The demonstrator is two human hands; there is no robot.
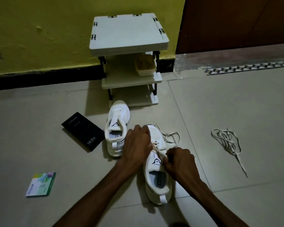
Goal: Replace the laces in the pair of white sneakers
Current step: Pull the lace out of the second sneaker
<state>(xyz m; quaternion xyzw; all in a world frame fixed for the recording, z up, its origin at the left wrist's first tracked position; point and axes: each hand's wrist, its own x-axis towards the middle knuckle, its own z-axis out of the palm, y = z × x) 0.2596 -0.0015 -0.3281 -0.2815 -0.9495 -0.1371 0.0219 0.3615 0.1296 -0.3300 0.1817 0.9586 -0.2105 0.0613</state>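
Roughly midway, seemingly: far sneaker (117, 122) unlaced, loose lace (226, 141) lying right; left hand (138, 143) grips near sneaker (152, 163), right hand (180, 163) pinches threaded lace (170, 136).

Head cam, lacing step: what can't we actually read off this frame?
All head view.
Near sneaker front eyelets: covered by the left hand.
What the left hand grips: hidden under its own back.
Lace end: vanishes inside the right hand.
Container contents: dim, partly behind the rack top.
Green box print: too small.
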